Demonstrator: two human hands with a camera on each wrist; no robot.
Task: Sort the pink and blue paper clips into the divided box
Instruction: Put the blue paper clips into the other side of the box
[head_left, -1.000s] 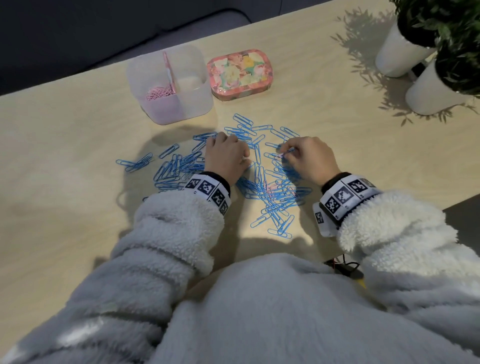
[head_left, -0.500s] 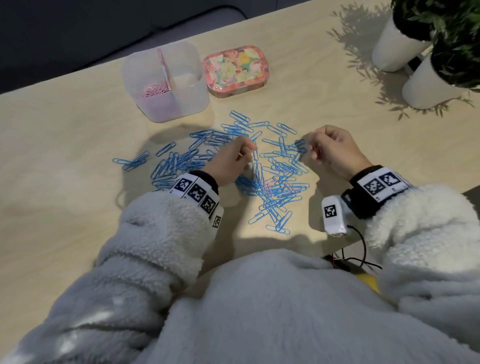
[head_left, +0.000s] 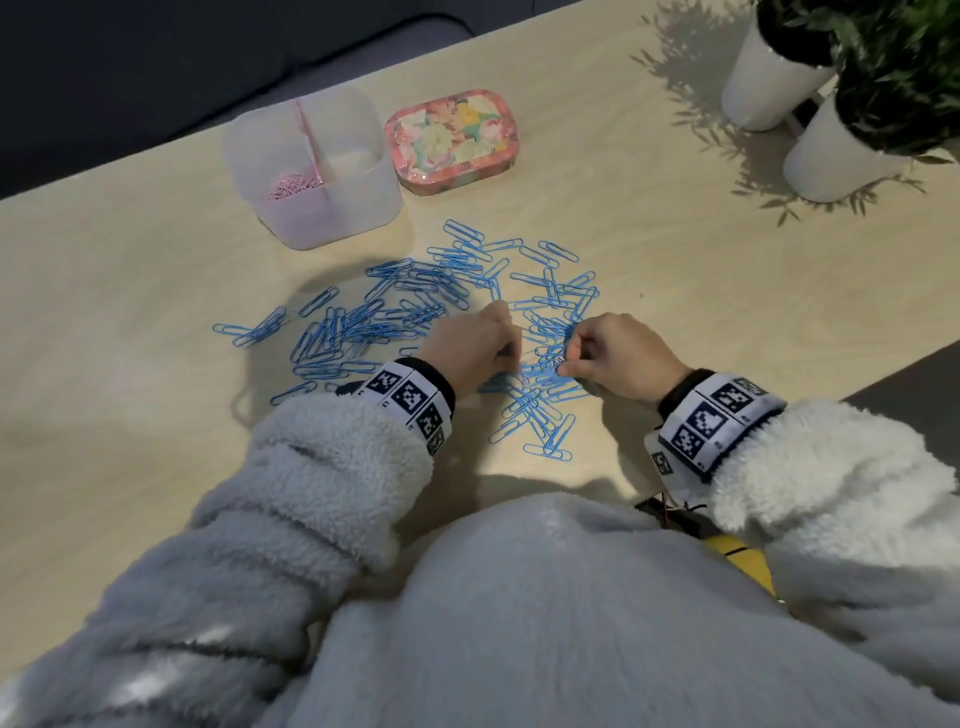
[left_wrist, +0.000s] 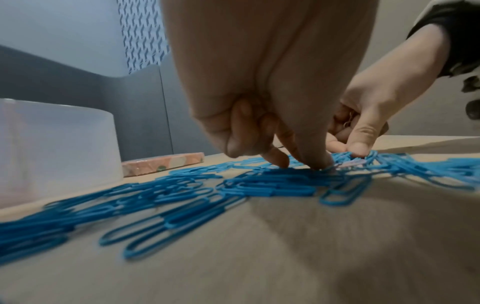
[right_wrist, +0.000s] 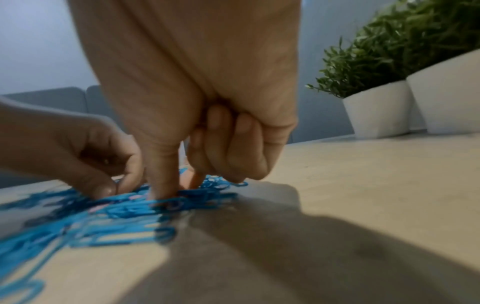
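Note:
Blue paper clips (head_left: 415, 306) lie scattered over the wooden table (head_left: 130, 312). The translucent divided box (head_left: 358, 187) stands behind them, with pink paper clips (head_left: 291, 184) in its left compartment. Both hands are down in the near right part of the pile. My left hand (head_left: 478, 343) has curled fingers, and a thin clip (right_wrist: 116, 185) shows pinched between thumb and forefinger. My right hand (head_left: 608, 353) presses thumb and forefinger into the blue clips while its curled fingers hold small pink clips (left_wrist: 348, 121). A loose pink clip (left_wrist: 350, 163) lies in the pile between the two hands.
A flowered pink tin (head_left: 452, 135) sits to the right of the box. Two white pots with green plants (head_left: 769, 73) (head_left: 852, 150) stand at the far right. The table edge (head_left: 883, 374) runs close by my right wrist.
My right hand, lifted to the right of the pile half a second ago, has come back down onto the clips beside the left hand. The left hand has stayed in the pile.

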